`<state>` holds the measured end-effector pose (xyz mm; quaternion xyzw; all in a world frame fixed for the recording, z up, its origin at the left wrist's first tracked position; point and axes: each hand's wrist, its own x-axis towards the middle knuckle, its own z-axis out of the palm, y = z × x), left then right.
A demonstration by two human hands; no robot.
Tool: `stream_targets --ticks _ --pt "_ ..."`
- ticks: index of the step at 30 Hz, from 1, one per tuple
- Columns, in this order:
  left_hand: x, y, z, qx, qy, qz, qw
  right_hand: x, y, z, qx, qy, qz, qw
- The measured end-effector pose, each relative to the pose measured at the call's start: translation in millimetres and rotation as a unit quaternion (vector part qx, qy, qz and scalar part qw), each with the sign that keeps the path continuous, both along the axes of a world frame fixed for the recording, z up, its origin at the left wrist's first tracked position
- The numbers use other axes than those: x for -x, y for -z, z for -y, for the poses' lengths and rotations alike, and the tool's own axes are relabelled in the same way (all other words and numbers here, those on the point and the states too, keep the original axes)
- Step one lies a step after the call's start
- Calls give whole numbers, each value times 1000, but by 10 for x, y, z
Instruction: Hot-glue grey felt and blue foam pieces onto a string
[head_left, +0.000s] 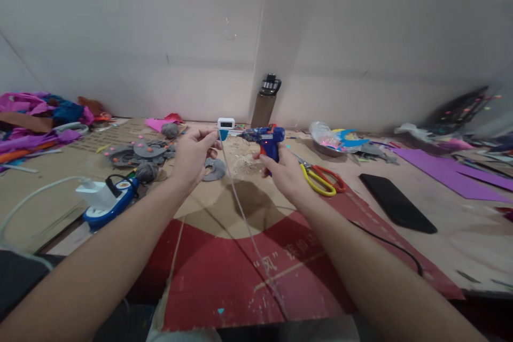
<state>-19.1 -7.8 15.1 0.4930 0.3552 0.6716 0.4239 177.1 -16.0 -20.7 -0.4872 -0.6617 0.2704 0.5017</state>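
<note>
Now, left fingers [207, 140] pinch a flat teal scrap [223, 135]; right fingers [284, 158] clasp a blue plastic glue gun [271, 144].

one left hand [194, 152], one right hand [284, 168], one glue gun [271, 143], one pinched blue piece [223, 135], one pair of scissors [311, 166], one phone [395, 202] and one bottle [263, 109] are showing.

Pale printed Chinese characters slant across the flat red-and-tan cardboard sheet [208, 272]. The one set in quotation marks reads “风”; those to its right are too blurred to read with certainty. A small white rectangular plastic device with a dark display [226, 124] shows figures too small to make out. The pale label on the blue plastic glue gun with an orange trigger [273, 148] is illegible.
</note>
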Motion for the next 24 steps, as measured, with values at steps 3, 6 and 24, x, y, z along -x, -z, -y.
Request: stream_targets --ticks 3,6,24 --pt "-14 36 -5 -14 -12 -42 999 -129 97 -198 87 60 95 990" --pt "-28 62 8 -43 -69 -104 991 -271 177 -335 80 132 228 961" --pt "-232 74 225 -58 -42 -236 969 310 -161 235 28 -92 -157 983"
